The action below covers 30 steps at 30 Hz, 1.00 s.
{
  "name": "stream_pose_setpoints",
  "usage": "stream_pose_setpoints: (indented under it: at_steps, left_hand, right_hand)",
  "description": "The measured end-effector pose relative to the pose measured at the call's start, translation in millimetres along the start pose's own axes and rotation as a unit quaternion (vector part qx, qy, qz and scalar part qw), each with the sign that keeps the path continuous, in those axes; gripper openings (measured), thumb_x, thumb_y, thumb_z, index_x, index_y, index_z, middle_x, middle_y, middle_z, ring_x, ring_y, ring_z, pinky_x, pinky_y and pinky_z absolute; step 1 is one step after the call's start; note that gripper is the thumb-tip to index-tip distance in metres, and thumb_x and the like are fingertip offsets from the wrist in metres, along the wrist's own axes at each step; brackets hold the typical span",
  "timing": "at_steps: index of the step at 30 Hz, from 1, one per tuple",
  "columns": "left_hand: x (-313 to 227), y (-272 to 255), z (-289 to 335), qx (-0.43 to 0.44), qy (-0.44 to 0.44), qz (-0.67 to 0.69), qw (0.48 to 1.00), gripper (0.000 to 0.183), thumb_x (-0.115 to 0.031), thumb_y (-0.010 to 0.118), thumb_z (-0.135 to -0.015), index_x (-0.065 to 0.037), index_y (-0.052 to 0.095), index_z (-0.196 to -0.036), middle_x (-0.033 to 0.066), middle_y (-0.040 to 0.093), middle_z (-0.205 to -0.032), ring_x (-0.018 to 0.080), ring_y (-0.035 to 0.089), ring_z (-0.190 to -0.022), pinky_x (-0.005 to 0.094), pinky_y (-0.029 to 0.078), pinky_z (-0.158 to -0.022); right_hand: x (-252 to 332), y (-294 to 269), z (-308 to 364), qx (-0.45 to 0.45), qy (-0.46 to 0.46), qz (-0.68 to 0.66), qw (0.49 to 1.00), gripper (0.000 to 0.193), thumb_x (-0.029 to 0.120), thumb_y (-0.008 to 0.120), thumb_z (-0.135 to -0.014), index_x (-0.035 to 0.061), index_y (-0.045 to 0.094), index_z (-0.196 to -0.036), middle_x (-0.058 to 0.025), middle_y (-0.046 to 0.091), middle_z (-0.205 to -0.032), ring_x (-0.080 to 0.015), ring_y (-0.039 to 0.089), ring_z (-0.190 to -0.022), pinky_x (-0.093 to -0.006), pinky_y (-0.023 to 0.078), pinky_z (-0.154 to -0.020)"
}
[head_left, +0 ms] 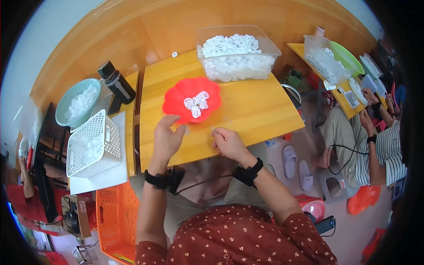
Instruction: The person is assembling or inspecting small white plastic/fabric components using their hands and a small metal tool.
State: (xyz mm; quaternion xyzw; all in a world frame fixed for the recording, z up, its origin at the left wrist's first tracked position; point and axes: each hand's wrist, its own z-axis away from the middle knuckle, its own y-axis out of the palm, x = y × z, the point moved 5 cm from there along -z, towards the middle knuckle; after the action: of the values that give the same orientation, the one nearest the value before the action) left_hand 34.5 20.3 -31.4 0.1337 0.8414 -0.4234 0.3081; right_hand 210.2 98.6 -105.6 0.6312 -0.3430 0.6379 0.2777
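A red flower-shaped bowl (172,103) sits on the yellow wooden table (260,106). Several small white plastic pieces (194,102) lie inside it. At the bowl's near rim is my left hand (168,139), thumb and fingers apart, with nothing visible between them. Just right of it, over the table's near part, my right hand (230,142) is closed in a pinch. A thin, pointed metal tool (213,129) sticks out from its fingertips; the rest of the tool is hidden in the hand. Both wrists wear black bands.
A clear bin (240,66) full of white pieces stands at the table's back. On the left are a white perforated basket (84,150), a pale green bowl (66,106) and a black bottle (120,86). An orange crate (115,216) stands below. Other people sit on both sides.
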Motion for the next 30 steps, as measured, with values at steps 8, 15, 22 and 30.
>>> stream_pose_setpoints:
  at_steps: [8,15,22,30]
  left_hand:
    - [1.3,7.8,-34.5,0.092,-0.069,-0.047,0.992,0.039,-0.017,0.067,-0.074,0.006,0.061,-0.105,0.0179,0.064,-0.094,0.0246,0.059,-0.09,0.0316,0.047,-0.079]
    - [18.6,24.3,-57.7,0.095,-0.111,-0.006,0.989,0.036,-0.014,0.065,-0.075,0.008,0.06,-0.104,0.0173,0.064,-0.091,0.0212,0.06,-0.083,0.0303,0.048,-0.073]
    - [31.0,58.0,-85.8,0.113,-0.012,-0.1,0.989,0.024,-0.011,0.063,-0.072,0.0,0.066,-0.093,0.0199,0.064,-0.078,0.0293,0.063,-0.074,0.0348,0.05,-0.069]
    - [52.2,81.2,-97.3,0.098,-0.021,-0.168,0.981,0.011,-0.006,0.061,-0.067,0.0,0.065,-0.075,0.022,0.063,-0.077,0.0352,0.062,-0.074,0.0395,0.05,-0.067]
  right_hand:
    - [-1.7,-4.7,-3.1,-0.018,-0.005,0.013,1.0,0.024,0.014,0.044,-0.088,-0.0001,0.052,-0.071,-0.0068,0.055,-0.056,-0.0114,0.051,-0.048,-0.028,0.041,-0.046]
    - [0.3,-2.2,0.0,-0.013,0.008,0.003,1.0,0.023,0.012,0.043,-0.087,-0.0005,0.052,-0.071,-0.0076,0.055,-0.056,-0.0121,0.051,-0.047,-0.0284,0.041,-0.047]
    - [-1.4,-4.6,-0.2,-0.023,-0.047,0.043,0.998,0.021,0.012,0.043,-0.087,-0.0009,0.053,-0.073,-0.0082,0.055,-0.057,-0.0133,0.052,-0.053,-0.029,0.042,-0.05]
    - [-3.9,0.4,1.4,-0.001,-0.007,0.035,0.999,0.021,0.012,0.042,-0.087,-0.0014,0.052,-0.075,-0.0092,0.057,-0.06,-0.0133,0.051,-0.053,-0.0294,0.042,-0.051]
